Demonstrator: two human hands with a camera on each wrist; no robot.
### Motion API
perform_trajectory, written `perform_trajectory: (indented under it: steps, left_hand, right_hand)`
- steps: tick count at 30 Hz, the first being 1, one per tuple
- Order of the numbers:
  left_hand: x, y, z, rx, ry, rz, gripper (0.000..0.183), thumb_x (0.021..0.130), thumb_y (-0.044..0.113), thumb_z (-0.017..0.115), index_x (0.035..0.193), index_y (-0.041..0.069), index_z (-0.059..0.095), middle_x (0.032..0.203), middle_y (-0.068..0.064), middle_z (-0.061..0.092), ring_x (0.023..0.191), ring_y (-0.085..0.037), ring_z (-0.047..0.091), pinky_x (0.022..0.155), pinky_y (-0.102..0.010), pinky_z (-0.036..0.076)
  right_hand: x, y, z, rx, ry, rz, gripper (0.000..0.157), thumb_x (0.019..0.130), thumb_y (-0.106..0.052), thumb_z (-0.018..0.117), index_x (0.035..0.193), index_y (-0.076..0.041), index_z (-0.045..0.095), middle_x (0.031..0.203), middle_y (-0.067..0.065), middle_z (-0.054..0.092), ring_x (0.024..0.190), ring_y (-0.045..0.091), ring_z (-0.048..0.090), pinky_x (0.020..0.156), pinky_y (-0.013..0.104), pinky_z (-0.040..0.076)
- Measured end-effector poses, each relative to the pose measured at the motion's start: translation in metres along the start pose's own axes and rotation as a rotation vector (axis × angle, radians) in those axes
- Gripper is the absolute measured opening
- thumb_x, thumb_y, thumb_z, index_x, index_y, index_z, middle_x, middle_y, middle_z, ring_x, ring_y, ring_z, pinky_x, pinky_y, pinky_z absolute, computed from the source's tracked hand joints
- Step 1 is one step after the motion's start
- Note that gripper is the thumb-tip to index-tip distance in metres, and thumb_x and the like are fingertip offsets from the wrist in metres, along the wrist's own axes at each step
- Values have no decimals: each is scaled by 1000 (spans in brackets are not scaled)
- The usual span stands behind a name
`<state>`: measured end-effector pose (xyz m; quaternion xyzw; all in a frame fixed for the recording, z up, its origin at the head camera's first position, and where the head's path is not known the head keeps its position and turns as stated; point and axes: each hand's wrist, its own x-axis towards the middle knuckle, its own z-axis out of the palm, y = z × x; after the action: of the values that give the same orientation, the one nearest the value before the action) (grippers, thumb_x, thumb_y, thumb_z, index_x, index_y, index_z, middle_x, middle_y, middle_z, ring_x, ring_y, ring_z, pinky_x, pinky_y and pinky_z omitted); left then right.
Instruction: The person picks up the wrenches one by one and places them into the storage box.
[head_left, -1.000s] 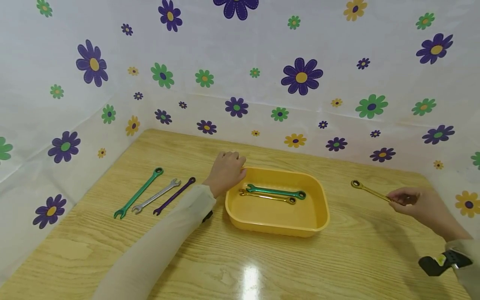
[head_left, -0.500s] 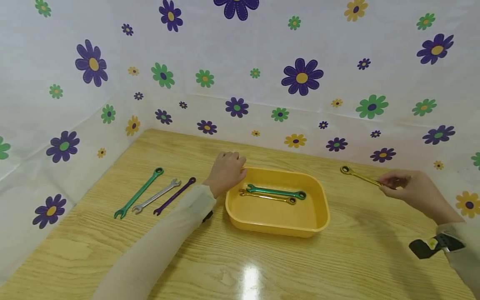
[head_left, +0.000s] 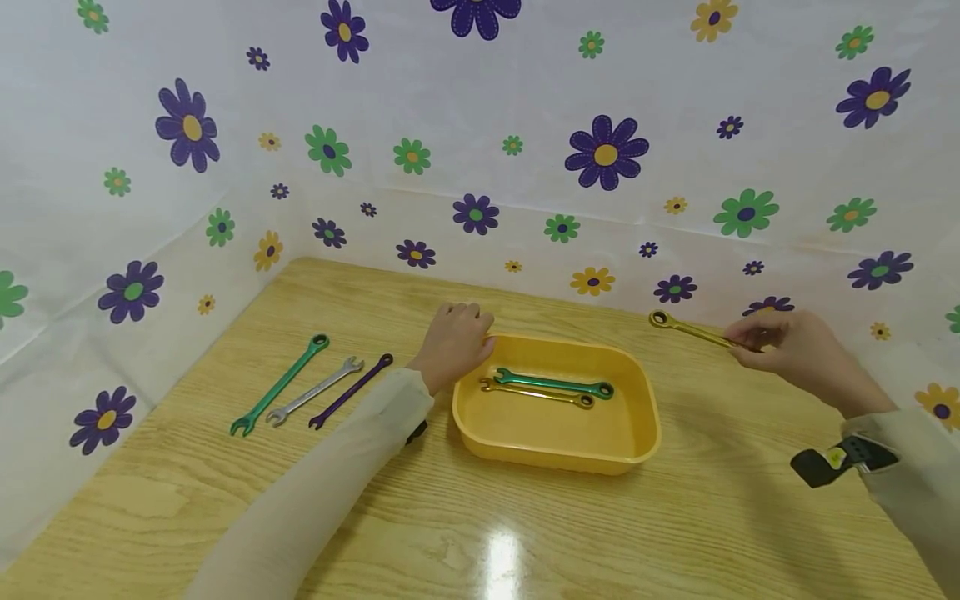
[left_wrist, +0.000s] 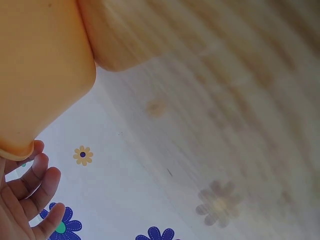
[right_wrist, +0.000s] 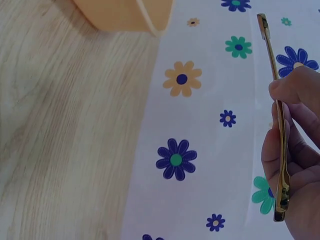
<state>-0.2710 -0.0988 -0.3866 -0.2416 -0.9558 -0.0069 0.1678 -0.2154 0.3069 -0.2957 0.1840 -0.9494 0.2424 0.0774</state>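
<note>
Right hand (head_left: 791,354): pinching the held gold ratchet wrench (head_left: 693,331) near mid-shank, thumb on one side, bent fingers on the other. Grip is looking secure.
Held wrench: hanging in the air, right of centre in the head view, up and right of the tray. Ring end is pointing left; rear end is running past the fingers by the palm in the right wrist view, edge-on, shape unclear.
Left hand (head_left: 453,342): touching the rim at the upper-left corner of the yellow tray (head_left: 555,460). Fingers are lying apart, slightly bent, in the left wrist view; can't tell if thumb and index are pinching the rim.
Tray: sitting mid-frame on the wooden table (head_left: 450,517). Green ratchet wrench (head_left: 551,383) and second gold ratchet wrench (head_left: 536,392) are lying in it, close together, rings right.
Left row: longer green ratchet wrench (head_left: 277,387), silver wrench (head_left: 315,390), purple wrench (head_left: 351,390) are lying slantwise, apart.
Backdrop: floral cloth (head_left: 510,92) is hanging behind, upper frame.
Step in hand: reading it as a one-handed wrench carry with the other hand minding the tray.
Doing it well: I'd be pinching firmly, since smooth plating is probably prone to twisting; leading ring is likely the first part to clip the rim, so be lifting it if passing there.
</note>
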Motion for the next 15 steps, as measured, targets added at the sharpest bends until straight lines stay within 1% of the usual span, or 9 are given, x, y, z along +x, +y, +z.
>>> perform_trajectory:
  steps: [4,8,11,15]
  left_hand:
    - [0,1,-2,-4,-17,-3,22,91,29,56,99,11,65,93,-6,65,91,-22,62,89,-39,46]
    - [1,0,0,-2,-24,-7,22,91,29,56,100,11,65,94,-6,65,91,-22,62,89,-39,45]
    - [1,0,1,-3,-13,-5,22,91,29,56,99,11,65,92,-6,65,90,-22,62,88,-39,46]
    - [1,-1,3,-3,2,-1,21,91,29,56,98,11,65,91,-5,65,89,-22,62,88,-39,46]
  right_hand:
    - [6,-7,3,4,-1,-23,12,76,-3,72,88,-6,71,76,-6,64,66,-6,53,61,9,43]
    - [14,-15,7,28,-6,-35,13,76,-1,72,89,-4,72,80,2,67,67,-5,53,62,8,44]
    - [21,-22,11,43,-23,-23,13,77,-3,72,90,-4,72,83,7,68,67,-3,53,63,8,45]
    - [29,-30,17,68,-63,-1,15,78,-6,72,93,-3,71,87,10,69,70,-1,54,64,9,46]
